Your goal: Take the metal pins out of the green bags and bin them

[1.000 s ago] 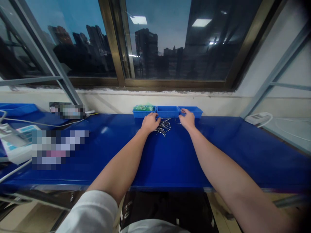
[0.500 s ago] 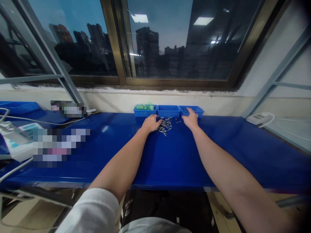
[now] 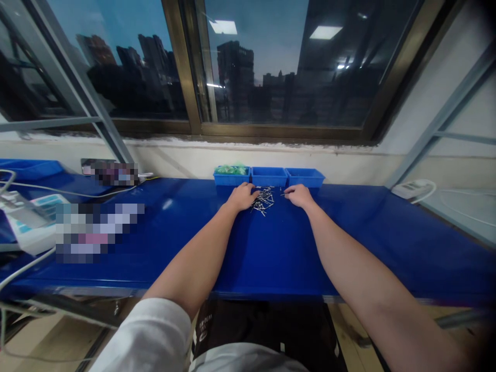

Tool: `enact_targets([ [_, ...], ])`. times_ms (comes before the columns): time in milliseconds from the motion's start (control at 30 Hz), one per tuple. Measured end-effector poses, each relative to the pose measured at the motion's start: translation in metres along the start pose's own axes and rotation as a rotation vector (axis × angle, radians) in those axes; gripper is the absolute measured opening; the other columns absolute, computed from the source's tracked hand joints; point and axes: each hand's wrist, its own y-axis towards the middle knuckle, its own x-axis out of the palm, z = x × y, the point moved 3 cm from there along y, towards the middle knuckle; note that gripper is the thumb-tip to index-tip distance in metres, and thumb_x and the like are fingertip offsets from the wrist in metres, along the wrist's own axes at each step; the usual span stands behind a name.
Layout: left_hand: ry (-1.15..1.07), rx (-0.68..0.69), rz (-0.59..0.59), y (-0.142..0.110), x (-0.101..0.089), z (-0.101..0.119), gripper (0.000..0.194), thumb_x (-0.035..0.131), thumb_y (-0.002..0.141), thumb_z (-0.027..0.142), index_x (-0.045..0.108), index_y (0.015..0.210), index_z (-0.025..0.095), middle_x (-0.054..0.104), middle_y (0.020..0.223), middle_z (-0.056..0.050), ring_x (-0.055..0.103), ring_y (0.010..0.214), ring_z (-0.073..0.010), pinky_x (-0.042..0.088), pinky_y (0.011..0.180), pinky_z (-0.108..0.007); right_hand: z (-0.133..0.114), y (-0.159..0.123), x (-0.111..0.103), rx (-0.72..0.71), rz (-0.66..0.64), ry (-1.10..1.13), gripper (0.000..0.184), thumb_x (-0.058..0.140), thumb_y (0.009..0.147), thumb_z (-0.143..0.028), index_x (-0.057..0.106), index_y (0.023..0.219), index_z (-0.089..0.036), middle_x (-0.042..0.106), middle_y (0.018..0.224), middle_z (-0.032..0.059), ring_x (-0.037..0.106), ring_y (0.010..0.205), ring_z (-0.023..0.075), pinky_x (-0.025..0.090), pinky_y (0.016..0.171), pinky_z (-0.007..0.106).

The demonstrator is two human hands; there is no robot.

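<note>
A loose pile of thin metal screws [image 3: 264, 199] lies on the blue table, their exact kind too small to be sure of. My left hand [image 3: 243, 196] rests against the pile's left side, fingers and thumb apart, with no held object showing. To the right, my right hand [image 3: 299, 196] is low at the tabletop, thumb and fingers pinched on a single screw [image 3: 282, 195]. Behind the hands stand three joined blue bins: the left bin [image 3: 231, 179] holds green plastic packets, beside it are the middle bin [image 3: 268, 177] and the right bin [image 3: 306, 178].
The blue table [image 3: 267, 258] runs along a wall under a window. A white device with cables [image 3: 36, 222] stands at left near a blurred patch. Farther back are a blue tray [image 3: 31, 169] and a phone-like item [image 3: 91, 166]. A white power strip [image 3: 411, 189] lies at right.
My right hand opened over the front of the right bin, then came down and closed at the lone screw beside the pile. My left hand has stayed by the pile.
</note>
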Motion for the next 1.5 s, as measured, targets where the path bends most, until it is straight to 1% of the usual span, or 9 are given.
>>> enact_targets([
  [233, 0.007, 0.035, 0.012, -0.001, -0.002, 0.003, 0.038, 0.047, 0.089, 0.042, 0.059, 0.113, 0.016, 0.060, 0.116, -0.010, 0.055, 0.110, -0.0226, 0.041, 0.097, -0.033, 0.000, 0.000, 0.002, -0.107, -0.041, -0.023, 0.015, 0.061, 0.071, -0.018, 0.073, 0.080, -0.018, 0.071, 0.091, 0.0048, 0.063, 0.086, 0.0170, 0.044, 0.080, 0.024],
  [367, -0.004, 0.155, 0.070, -0.004, -0.008, 0.015, 0.032, 0.049, 0.089, 0.036, 0.060, 0.112, 0.017, 0.060, 0.116, -0.009, 0.055, 0.110, -0.0217, 0.041, 0.096, -0.033, -0.005, 0.000, 0.006, -0.177, -0.009, 0.066, 0.017, 0.055, 0.077, -0.019, 0.070, 0.084, -0.016, 0.069, 0.088, 0.0051, 0.061, 0.079, 0.0151, 0.044, 0.075, 0.024],
  [567, 0.020, 0.320, 0.084, -0.007, -0.012, 0.038, 0.027, 0.051, 0.088, 0.027, 0.059, 0.113, 0.019, 0.062, 0.115, -0.007, 0.055, 0.109, -0.0204, 0.040, 0.095, -0.034, -0.033, -0.007, 0.015, -0.304, -0.053, 0.194, 0.018, 0.052, 0.081, -0.021, 0.066, 0.087, -0.014, 0.068, 0.083, 0.0047, 0.058, 0.073, 0.0135, 0.042, 0.071, 0.023],
  [800, 0.126, 0.397, 0.081, -0.008, -0.016, 0.046, 0.022, 0.046, 0.091, 0.025, 0.064, 0.101, 0.018, 0.066, 0.101, -0.008, 0.060, 0.096, -0.0207, 0.040, 0.090, -0.034, -0.052, -0.017, 0.016, -0.403, -0.092, 0.132, 0.022, 0.046, 0.084, -0.024, 0.064, 0.076, -0.015, 0.064, 0.070, 0.0021, 0.055, 0.067, 0.0130, 0.037, 0.063, 0.023],
  [933, 0.134, 0.385, 0.120, -0.008, -0.018, 0.046, 0.021, 0.046, 0.091, 0.024, 0.064, 0.097, 0.017, 0.068, 0.098, -0.007, 0.061, 0.094, -0.0203, 0.041, 0.086, -0.033, -0.048, -0.013, 0.019, -0.409, -0.043, 0.245, 0.018, 0.049, 0.081, -0.023, 0.064, 0.076, -0.016, 0.065, 0.072, 0.0034, 0.057, 0.069, 0.0152, 0.040, 0.066, 0.026],
  [1033, 0.115, 0.345, 0.159, -0.007, -0.019, 0.046, 0.020, 0.047, 0.091, 0.025, 0.065, 0.094, 0.017, 0.069, 0.094, -0.007, 0.062, 0.090, -0.0201, 0.042, 0.084, -0.033, -0.045, -0.008, 0.023, -0.352, -0.046, 0.455, 0.013, 0.054, 0.077, -0.024, 0.064, 0.079, -0.016, 0.065, 0.071, 0.0035, 0.058, 0.066, 0.0155, 0.044, 0.064, 0.028],
  [1133, 0.097, 0.297, 0.184, -0.006, -0.019, 0.043, 0.023, 0.045, 0.092, 0.026, 0.066, 0.091, 0.017, 0.069, 0.090, -0.007, 0.063, 0.086, -0.0195, 0.043, 0.080, -0.031, -0.044, -0.007, 0.024, -0.279, -0.060, 0.644, 0.018, 0.062, 0.070, -0.031, 0.064, 0.082, -0.017, 0.064, 0.069, 0.0027, 0.057, 0.061, 0.0146, 0.045, 0.059, 0.028],
  [1333, 0.066, 0.279, 0.194, -0.005, -0.020, 0.038, 0.028, 0.041, 0.094, 0.027, 0.066, 0.088, 0.016, 0.069, 0.089, -0.008, 0.063, 0.084, -0.0191, 0.044, 0.076, -0.029, -0.048, -0.013, 0.017, -0.231, -0.101, 0.781, 0.031, 0.071, 0.061, -0.039, 0.067, 0.083, -0.018, 0.064, 0.068, 0.0025, 0.054, 0.055, 0.0127, 0.041, 0.049, 0.026],
  [1500, 0.050, 0.263, 0.174, -0.006, -0.020, 0.041, 0.029, 0.039, 0.095, 0.029, 0.065, 0.091, 0.017, 0.069, 0.092, -0.008, 0.063, 0.087, -0.0190, 0.044, 0.080, -0.030, -0.046, -0.014, 0.016, -0.196, -0.125, 0.864, 0.031, 0.072, 0.059, -0.038, 0.068, 0.082, -0.017, 0.063, 0.064, 0.0016, 0.053, 0.054, 0.0127, 0.037, 0.047, 0.025],
])
